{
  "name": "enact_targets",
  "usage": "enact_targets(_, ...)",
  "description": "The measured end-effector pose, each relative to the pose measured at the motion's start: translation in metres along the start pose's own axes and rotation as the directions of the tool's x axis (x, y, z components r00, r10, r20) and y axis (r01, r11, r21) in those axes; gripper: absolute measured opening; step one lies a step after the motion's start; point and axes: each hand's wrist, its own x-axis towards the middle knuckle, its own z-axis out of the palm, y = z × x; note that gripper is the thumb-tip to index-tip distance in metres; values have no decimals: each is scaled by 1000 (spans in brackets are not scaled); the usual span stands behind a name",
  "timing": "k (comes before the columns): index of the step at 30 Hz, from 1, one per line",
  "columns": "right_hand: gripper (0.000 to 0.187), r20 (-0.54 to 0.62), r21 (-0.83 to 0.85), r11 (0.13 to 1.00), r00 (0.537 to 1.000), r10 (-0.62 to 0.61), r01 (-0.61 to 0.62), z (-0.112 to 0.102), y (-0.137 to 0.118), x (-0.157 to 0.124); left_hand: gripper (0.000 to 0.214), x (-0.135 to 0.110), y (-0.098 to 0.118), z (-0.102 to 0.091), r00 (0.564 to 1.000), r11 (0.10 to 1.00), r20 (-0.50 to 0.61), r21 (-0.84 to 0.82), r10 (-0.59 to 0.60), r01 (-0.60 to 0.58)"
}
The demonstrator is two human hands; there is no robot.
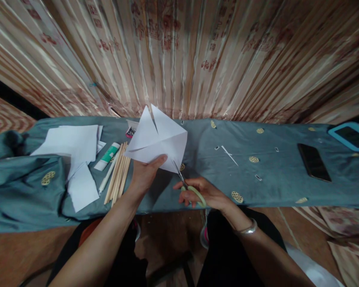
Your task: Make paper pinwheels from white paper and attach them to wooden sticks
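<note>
A creased square of white paper [155, 139] is held above the cloth by my left hand [149, 169], thumb on top and the other fingers hidden beneath. Slits run inward from its top corner and its left corner. My right hand [200, 190] grips the pale green handles of a pair of scissors [184, 181]. The scissors' blades meet the paper at its lower right corner, close to my left thumb.
Left of the paper lie wooden sticks [119, 171], a green and white tube [107, 156], a white stick [108, 174] and white paper sheets [77, 139]. Paper scraps [229, 154], a dark phone [313, 161] and a blue-framed tablet [351, 135] are on the right. A curtain [179, 59] hangs behind.
</note>
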Motion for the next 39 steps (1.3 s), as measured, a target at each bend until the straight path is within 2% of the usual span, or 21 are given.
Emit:
enact_targets(5, 56, -7, 7, 1000, 1000, 12, -12, 2, -3, 0, 55, -3, 3, 2, 1000, 1000, 27, -8, -2, 2)
enact_targets(15, 59, -6, 8, 1000, 1000, 2, -2, 1, 1, 1, 60, -3, 2, 0, 999, 999, -13, -31, -32, 31)
enact_targets(26, 64, 5, 14, 1000, 1000, 18, -18, 0, 1, 3, 59, -5, 3, 0, 999, 998, -1, -19, -54, 54)
enact_targets(32, 67, -31, 23, 1000, 999, 21, -21, 1, 1, 2, 57, -5, 6, 2, 999, 999, 6, -8, -39, 39)
enact_targets(39, 60, -89, 26, 999, 996, 33, -31, 5, -5, 0, 48, -5, 7, 3, 999, 999, -6, -15, -43, 43)
